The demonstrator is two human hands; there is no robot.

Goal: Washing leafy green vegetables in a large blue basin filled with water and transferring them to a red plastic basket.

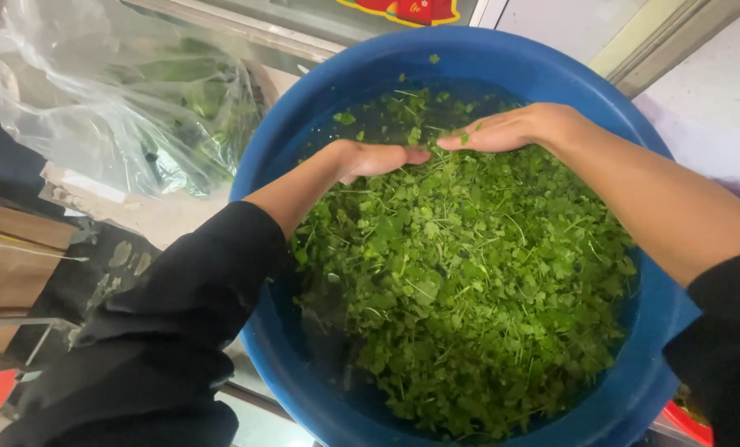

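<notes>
The leafy greens [461, 290] float in water, filling the blue basin [502, 62] from centre to 6 o'clock. Step in hand, as judged: washing, with the greens being gathered toward the body. The left hand [374, 157] and right hand [515, 128] lie flat and open, palms down, fingertips nearly meeting at the 12 o'clock edge of the mass, gripping nothing. The next move calls for an even inward sweep. At 10 o'clock outside the basin lies a clear plastic bag [113, 99], apparently holding more greens.

Black long sleeves pushed up the forearms; left hand [378, 157] and right hand [511, 130] bare.
</notes>
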